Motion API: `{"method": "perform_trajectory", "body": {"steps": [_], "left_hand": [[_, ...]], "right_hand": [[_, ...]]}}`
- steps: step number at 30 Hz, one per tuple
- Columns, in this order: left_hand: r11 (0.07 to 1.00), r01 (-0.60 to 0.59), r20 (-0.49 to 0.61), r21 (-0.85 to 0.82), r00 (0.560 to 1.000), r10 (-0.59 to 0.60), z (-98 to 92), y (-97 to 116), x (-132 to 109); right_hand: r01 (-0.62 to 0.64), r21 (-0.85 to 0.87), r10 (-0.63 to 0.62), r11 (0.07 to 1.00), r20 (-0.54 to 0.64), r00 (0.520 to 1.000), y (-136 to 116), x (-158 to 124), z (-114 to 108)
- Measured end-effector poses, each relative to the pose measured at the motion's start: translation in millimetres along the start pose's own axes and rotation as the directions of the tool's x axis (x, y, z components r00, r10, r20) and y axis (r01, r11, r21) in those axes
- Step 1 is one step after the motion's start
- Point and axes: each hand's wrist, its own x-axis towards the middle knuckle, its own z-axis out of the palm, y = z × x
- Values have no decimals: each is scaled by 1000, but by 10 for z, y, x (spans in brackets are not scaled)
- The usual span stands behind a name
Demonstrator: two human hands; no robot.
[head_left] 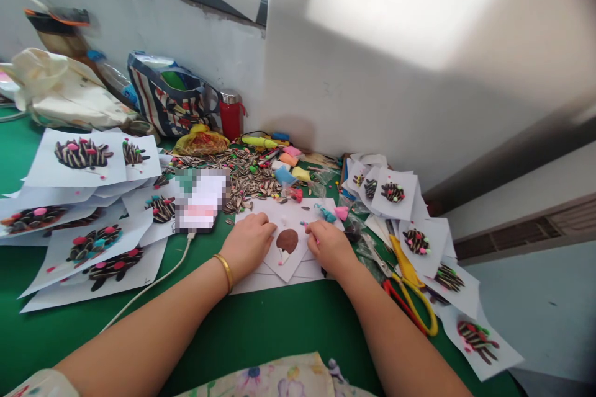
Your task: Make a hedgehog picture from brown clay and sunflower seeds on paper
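A floral-printed cloth (279, 378) and two bare forearms are seen at the lower edge, above a green table cover (261, 329). A white paper card bearing a brown clay oval (287, 240) is laid between the hands, seemingly angled so that it can be worked from both sides. Its left edge is covered by the curled left hand (249, 242), a gold bangle (225, 272) at the wrist, probably to stop the card sliding; whether the edge is pinched or merely pressed cannot be told. The right hand (329, 247) is set at the right edge, fingertips drawn together, nothing identifiable between them. Beyond, striped sunflower seeds (246, 177) are heaped within reach; yellow-handled scissors (412, 288) and sheets of seed-studded clay figures (81, 155) are spread to either side.
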Motion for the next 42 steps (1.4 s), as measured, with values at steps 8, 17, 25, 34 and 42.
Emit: {"method": "perform_trajectory", "body": {"steps": [8,17,25,34,42], "left_hand": [[1000,-8,-8,1,1000,8,11,-4,5],[1000,-8,-12,13,1000,8,5,0,7],[1000,-15,-6,8,1000,15,9,-9,5],[1000,-9,1,8,1000,9,12,-5,17],[1000,-14,-10,-3,1000,14,15,1,15]], "right_hand": [[11,-84,-3,996,91,996,-140,-61,-148],[-61,-145,63,988,7,998,-41,-63,-310],[-130,-340,173,931,99,980,177,-98,-302],[-130,-197,145,972,64,987,100,88,-48],[-142,-102,146,985,30,989,121,134,24]]}}
